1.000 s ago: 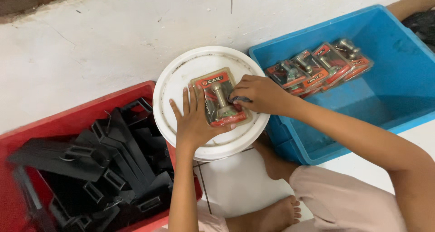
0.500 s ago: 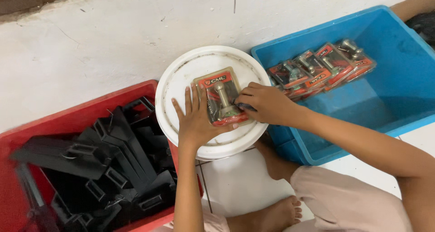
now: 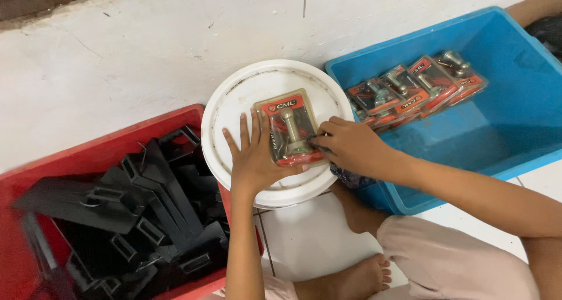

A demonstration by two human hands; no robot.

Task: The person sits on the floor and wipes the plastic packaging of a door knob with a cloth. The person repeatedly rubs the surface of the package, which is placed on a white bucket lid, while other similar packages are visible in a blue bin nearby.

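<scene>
A red blister pack (image 3: 288,127) holding a metal door stopper lies on the white round bucket lid (image 3: 234,101). My left hand (image 3: 253,156) rests flat on the lid, its fingers spread and pressing the pack's left edge. My right hand (image 3: 348,148) pinches the pack's lower right corner. Both hands hold the pack down on the lid.
A blue bin (image 3: 515,130) on the right holds a row of several similar red packs (image 3: 415,89). A red bin (image 3: 35,171) on the left is full of black plastic brackets (image 3: 140,218). A white wall runs behind. My foot (image 3: 357,279) rests on the white tile floor.
Both hands stay on the pack; the right hand's fingers have shifted slightly along its lower right corner. The view has drifted a little.
</scene>
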